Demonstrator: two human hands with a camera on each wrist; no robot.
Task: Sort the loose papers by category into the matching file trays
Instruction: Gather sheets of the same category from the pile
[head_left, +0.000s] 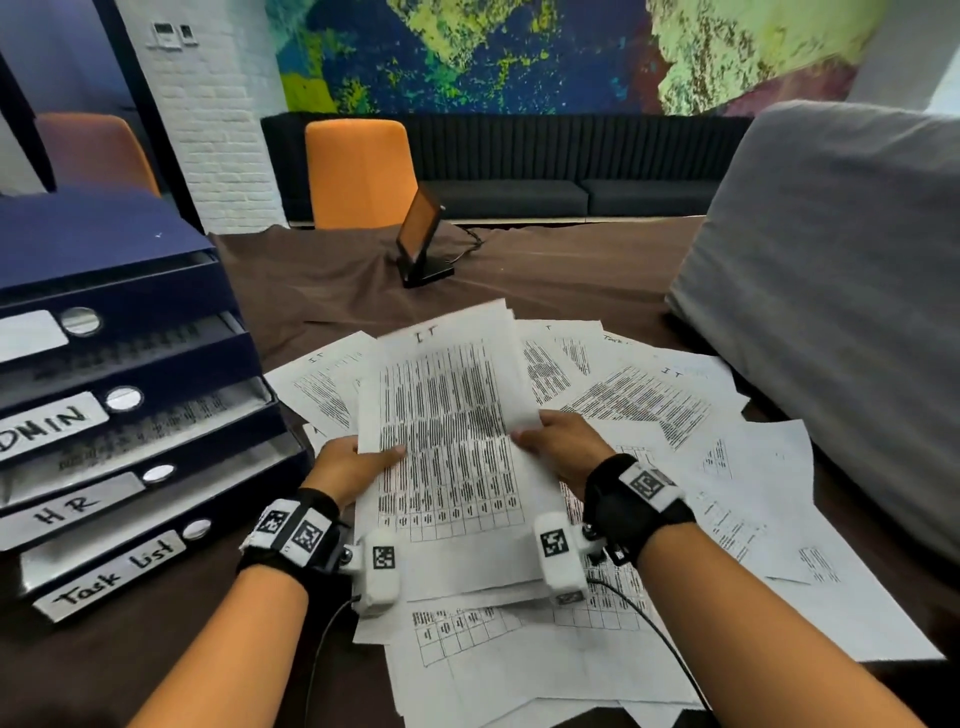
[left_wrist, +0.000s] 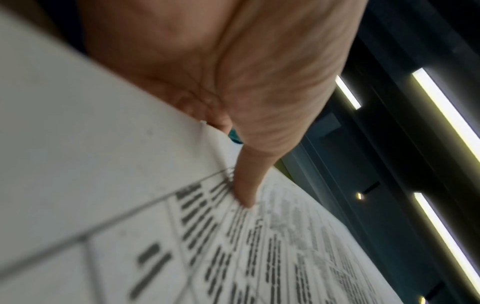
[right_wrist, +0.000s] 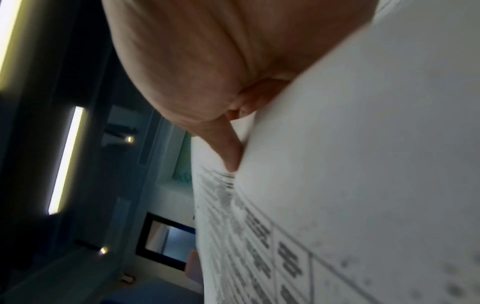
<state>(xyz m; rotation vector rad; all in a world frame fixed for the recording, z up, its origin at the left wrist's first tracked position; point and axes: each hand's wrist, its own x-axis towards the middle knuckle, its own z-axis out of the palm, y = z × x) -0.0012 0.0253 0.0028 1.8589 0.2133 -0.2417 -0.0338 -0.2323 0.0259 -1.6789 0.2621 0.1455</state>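
Left hand (head_left: 349, 464) and right hand (head_left: 562, 446) pinch the IT sheet (head_left: 447, 415) at opposite edges, thumbs on top, above the loose papers (head_left: 727, 499).

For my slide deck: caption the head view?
Both hands, left hand and right hand, hold an IT sheet above loose papers, beside labelled file trays.

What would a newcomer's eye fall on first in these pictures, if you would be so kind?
First, the sheet headed IT, held up in the middle by the left hand and the right hand, one at each side edge. Beneath and to the right, loose papers lie scattered over the brown table. On the left stands a dark blue stack of file trays, with labels reading HR and Task List.
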